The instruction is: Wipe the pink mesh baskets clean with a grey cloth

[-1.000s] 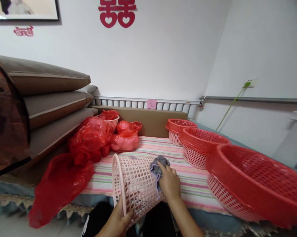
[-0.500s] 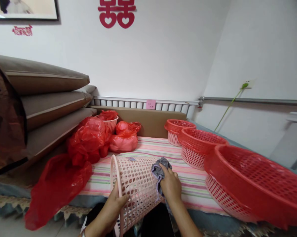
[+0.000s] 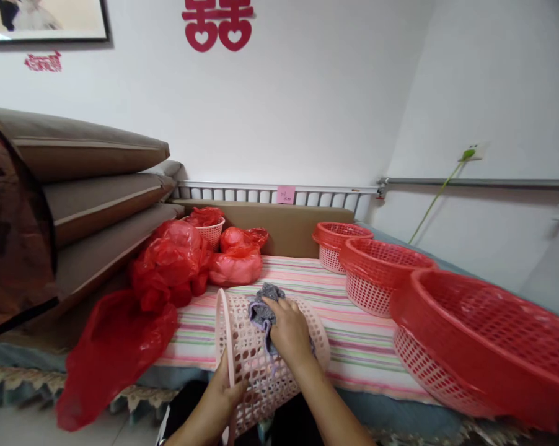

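Note:
A pale pink perforated basket (image 3: 256, 347) lies tilted on its side in front of me, its open rim facing left. My left hand (image 3: 224, 393) grips that rim near the bottom, the thumb on the outer wall. On the basket's upper side my right hand (image 3: 289, 328) presses a grey cloth (image 3: 264, 310) with a purplish edge against the holes, close to the rim. Part of the cloth hangs below the fingers.
Three pink baskets lined with red bags, the largest (image 3: 484, 347) nearest, stand along the right. Red plastic bags (image 3: 168, 260) and another basket (image 3: 211, 233) lie at the left, beside stacked cushions (image 3: 107, 192). Striped fabric (image 3: 358, 353) covers the surface.
My right hand and the cloth have slid left along the basket, from its far end towards the rim. The view has shifted slightly. My left hand still holds the rim.

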Motion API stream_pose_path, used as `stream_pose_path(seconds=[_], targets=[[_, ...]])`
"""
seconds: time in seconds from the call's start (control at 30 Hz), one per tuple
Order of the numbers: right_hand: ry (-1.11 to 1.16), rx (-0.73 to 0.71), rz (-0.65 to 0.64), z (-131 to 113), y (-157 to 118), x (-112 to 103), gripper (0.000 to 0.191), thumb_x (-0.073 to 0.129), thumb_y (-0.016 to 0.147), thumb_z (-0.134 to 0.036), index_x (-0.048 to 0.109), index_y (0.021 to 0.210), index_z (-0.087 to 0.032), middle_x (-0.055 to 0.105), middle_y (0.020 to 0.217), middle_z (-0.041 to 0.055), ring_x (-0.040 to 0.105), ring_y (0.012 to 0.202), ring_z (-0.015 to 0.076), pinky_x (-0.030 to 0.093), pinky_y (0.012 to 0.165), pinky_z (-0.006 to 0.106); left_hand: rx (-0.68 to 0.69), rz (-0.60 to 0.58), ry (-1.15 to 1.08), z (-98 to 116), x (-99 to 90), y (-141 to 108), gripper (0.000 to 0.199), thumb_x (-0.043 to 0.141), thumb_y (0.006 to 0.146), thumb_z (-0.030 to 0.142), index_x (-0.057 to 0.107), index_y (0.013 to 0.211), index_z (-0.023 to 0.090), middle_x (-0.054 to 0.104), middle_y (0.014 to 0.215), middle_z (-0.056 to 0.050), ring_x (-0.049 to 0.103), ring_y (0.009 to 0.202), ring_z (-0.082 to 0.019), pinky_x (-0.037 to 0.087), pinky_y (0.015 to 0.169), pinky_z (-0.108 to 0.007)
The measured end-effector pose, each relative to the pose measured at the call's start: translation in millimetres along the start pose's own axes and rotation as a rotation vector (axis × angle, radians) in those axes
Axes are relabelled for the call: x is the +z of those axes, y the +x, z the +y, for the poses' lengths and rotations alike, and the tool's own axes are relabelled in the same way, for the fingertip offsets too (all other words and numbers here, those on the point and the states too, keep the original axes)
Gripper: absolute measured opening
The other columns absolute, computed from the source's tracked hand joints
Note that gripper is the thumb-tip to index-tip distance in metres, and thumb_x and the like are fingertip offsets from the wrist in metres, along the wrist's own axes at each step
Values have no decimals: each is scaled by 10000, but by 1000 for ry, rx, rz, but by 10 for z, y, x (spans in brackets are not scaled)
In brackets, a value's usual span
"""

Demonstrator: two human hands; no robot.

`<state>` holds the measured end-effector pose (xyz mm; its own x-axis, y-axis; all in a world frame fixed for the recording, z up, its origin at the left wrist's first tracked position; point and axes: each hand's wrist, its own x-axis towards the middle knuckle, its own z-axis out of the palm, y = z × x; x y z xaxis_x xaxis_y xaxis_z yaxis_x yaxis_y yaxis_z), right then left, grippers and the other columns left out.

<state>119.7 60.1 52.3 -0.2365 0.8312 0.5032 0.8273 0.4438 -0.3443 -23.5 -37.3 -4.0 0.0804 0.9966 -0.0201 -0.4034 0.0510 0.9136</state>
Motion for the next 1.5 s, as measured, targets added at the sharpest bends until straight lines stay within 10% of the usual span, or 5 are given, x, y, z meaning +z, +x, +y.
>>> stream_pose_path(seconds=[0.6, 0.87, 1.17, 1.5], targets=[[147, -113, -107, -469, -462, 29, 633, 467, 676, -66, 534, 1244, -336, 576, 1183, 17, 401, 1136, 249, 307, 978, 368, 198, 1, 192, -71, -55, 23, 758, 676, 675, 197, 363, 1365, 216, 534, 1343, -89, 369, 1312, -313, 277, 1095, -433], [50, -70, -77, 61, -782, 108, 740, 427, 590, 8, 549, 1235, -334, 581, 1184, 11, 419, 1168, 220, 310, 1019, 360, 50, -54, 50, -42, -45, 2, 897, 675, 720, 272, 146, 1444, 232, 498, 1371, -134, 535, 1152, -317, 445, 921, -420], [-112, 320, 45, 1021, -571, -20, 597, 421, 690, -63, 538, 1254, -220, 609, 1132, 55, 506, 1041, 259, 425, 908, 371, -4, -74, 14, -36, -13, -24, 981, 666, 752, 289, -20, 1451, 226, 411, 1422, -200, 483, 1214, -347, 462, 871, -419], [66, 123, 9, 43, -510, 48, 645, 438, 617, -32, 576, 1204, -260, 616, 1089, 41, 446, 1146, 259, 320, 1031, 390, 49, -50, 71, -115, -75, 46, 888, 687, 722, 298, 166, 1436, 211, 494, 1372, -161, 496, 1209, -338, 375, 1011, -462]])
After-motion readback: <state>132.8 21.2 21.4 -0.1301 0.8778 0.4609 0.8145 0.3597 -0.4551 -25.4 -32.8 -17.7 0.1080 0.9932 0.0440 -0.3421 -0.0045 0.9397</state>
